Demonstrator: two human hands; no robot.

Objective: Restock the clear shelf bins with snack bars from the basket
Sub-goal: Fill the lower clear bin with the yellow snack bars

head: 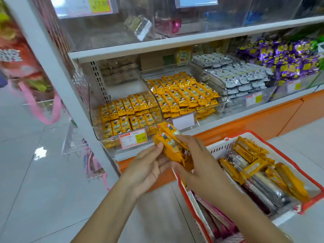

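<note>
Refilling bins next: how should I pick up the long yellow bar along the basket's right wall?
Pinch the long yellow-wrapped snack bar across its narrow width mid-length, coming straight down. It lies flat atop the pile, lengthwise beside the red-rimmed white plastic basket wall, so only the top is open. The left hand and right hand hold a bundle of yellow bars; free one first.

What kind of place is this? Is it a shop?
Most likely a shop or small supermarket. The clear shelf bins hold rows of wrapped snack bars, a price tag is on one bin's front, and a red-and-white shopping basket with more bars sits beside the shelf.
</note>
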